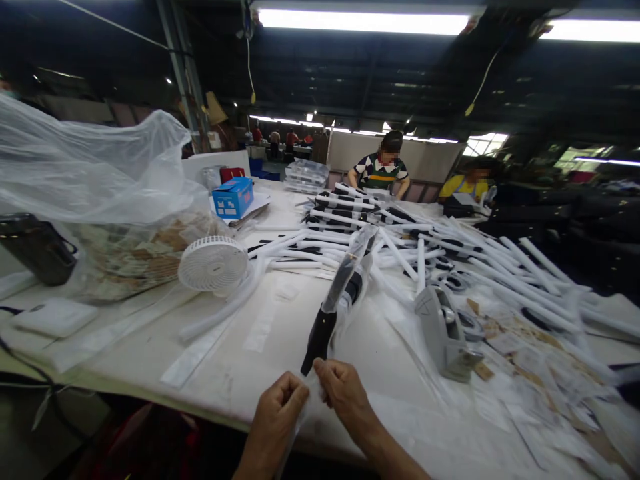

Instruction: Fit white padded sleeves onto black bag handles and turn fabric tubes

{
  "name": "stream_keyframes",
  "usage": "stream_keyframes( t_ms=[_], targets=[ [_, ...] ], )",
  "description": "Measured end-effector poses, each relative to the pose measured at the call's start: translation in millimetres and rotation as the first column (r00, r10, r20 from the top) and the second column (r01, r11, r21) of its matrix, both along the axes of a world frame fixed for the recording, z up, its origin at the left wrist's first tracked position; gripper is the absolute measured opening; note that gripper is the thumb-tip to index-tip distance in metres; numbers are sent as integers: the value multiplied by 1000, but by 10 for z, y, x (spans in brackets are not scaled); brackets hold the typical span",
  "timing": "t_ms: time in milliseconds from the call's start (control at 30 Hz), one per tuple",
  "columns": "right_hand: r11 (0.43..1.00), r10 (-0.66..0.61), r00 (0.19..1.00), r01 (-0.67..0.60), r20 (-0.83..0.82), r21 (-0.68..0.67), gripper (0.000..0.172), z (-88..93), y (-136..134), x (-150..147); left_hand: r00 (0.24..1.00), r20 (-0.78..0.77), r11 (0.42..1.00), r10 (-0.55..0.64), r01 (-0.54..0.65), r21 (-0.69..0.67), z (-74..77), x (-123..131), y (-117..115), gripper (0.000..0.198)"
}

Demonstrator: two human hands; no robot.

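Observation:
A long black item [320, 337] with pale, partly wrapped sections lies in a narrow clear plastic bag [367, 270], pointing away from me across the table. My left hand [277, 417] is closed, thumb against curled fingers, pinching the bag's near end. Close beside it, my right hand [347, 393] pinches the same plastic just below the black item's near tip. The two hands are a little apart, with thin film between them. What else the curled fingers may cover is hidden.
White foam tubes and black pieces [340, 213] pile up at the back. A grey tape dispenser [443, 333] stands to the right, beside scattered scraps. On the left are a white fan [213, 263], a blue box [233, 198] and a large plastic sack [135, 253]. Two people work across the table.

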State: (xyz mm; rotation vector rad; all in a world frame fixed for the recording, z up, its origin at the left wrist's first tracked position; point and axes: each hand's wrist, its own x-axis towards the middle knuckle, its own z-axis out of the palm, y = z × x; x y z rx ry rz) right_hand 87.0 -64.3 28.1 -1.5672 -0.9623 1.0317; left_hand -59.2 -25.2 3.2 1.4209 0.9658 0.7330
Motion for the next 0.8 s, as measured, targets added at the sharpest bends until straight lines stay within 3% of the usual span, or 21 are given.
stream_keyframes(
  t_ms=[167,267,367,467,600,800],
  targets=[
    [995,-31,999,30,-11,-92,50,-206,5,126,980,118,973,160,-136,-186,-90,-97,80,46],
    [989,12,1000,-11,9,-148,45,-309,7,140,964,162,930,212,-148,-337,-132,-132,101,51],
    [986,52,997,-60,-56,-155,50,-333,36,38,954,196,910,228,-137,-392,-134,-151,110,57],
    [985,68,983,-93,-168,-149,57,-299,82,-114,960,184,929,210,-137,-345,-53,-186,104,56],
    [994,12,954,-43,-299,-99,73,-209,137,-250,967,106,958,232,-208,-200,83,-281,81,49],
    [1000,-26,965,24,-263,-10,57,64,160,-224,971,-7,963,239,-236,132,88,-475,66,36]
  ],
)
